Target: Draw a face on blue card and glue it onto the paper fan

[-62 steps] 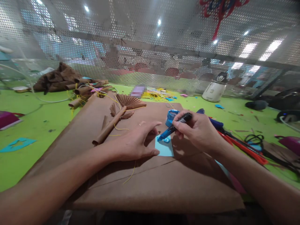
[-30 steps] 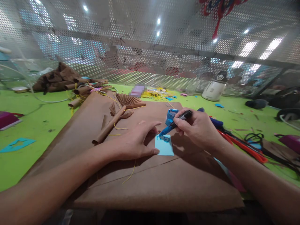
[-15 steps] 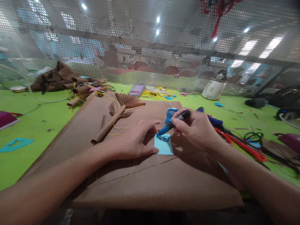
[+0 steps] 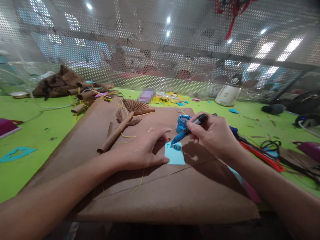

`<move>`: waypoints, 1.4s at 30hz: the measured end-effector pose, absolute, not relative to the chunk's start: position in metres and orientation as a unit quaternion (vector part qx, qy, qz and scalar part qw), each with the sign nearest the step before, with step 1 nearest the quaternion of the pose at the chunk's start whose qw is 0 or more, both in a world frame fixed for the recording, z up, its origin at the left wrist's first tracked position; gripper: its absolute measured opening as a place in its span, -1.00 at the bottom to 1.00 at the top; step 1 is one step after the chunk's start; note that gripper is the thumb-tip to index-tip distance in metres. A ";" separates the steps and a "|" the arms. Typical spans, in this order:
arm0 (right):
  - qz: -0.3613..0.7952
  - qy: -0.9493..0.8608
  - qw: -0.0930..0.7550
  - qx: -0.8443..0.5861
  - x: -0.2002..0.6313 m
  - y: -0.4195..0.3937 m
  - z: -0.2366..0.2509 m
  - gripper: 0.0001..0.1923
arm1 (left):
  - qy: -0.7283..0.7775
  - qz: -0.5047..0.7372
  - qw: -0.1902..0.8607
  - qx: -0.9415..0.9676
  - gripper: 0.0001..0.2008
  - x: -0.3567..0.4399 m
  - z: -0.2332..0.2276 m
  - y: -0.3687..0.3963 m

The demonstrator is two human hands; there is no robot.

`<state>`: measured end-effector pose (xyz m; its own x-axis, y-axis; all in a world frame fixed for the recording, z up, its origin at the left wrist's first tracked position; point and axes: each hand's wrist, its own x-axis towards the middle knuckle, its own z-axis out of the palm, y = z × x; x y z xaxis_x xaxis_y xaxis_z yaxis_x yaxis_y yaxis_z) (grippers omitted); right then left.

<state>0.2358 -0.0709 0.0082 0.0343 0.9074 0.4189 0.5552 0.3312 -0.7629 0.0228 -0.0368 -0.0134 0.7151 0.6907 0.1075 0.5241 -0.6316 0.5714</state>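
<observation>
right hand (image 4: 215, 136) fingers pinch a blue paint brush (image 4: 186, 132) over the blue card (image 4: 175, 156); left hand (image 4: 143, 150) fingers spread, pinning it; open blue paint pot (image 4: 182, 122) just beyond holds blue paint.

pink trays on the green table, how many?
2. One pink tray sits at the far left edge; the other pink tray at the far right edge, past the black cable. Both are cut off by the frame; others could lie outside it.

Left hand (image 4: 143, 151) lies flat, fingers spread, pinning a small light-blue paper square (image 4: 175, 156) to the brown kraft paper sheet (image 4: 160, 193). Right hand (image 4: 212, 135) grips a blue-tipped black marker (image 4: 187, 130), tip on the square's upper edge. A blue round pot (image 4: 182, 122) stands just behind.
</observation>
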 end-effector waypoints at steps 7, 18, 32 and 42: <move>0.181 -0.677 0.463 -0.543 0.235 -0.070 0.006 -0.85 | 0.335 0.178 0.274 0.884 -0.25 0.024 -0.014 -0.037; 0.161 -0.686 0.431 -0.564 0.233 -0.072 0.009 -0.78 | 0.339 0.163 0.261 0.889 -0.24 0.025 -0.012 -0.037; 0.155 -0.679 0.453 -0.556 0.236 -0.071 0.007 -0.85 | 0.337 0.164 0.252 0.892 -0.25 0.024 -0.012 -0.037; 0.141 -0.694 0.435 -0.556 0.237 -0.072 0.008 -0.85 | 0.324 0.160 0.245 0.900 -0.27 0.024 -0.011 -0.038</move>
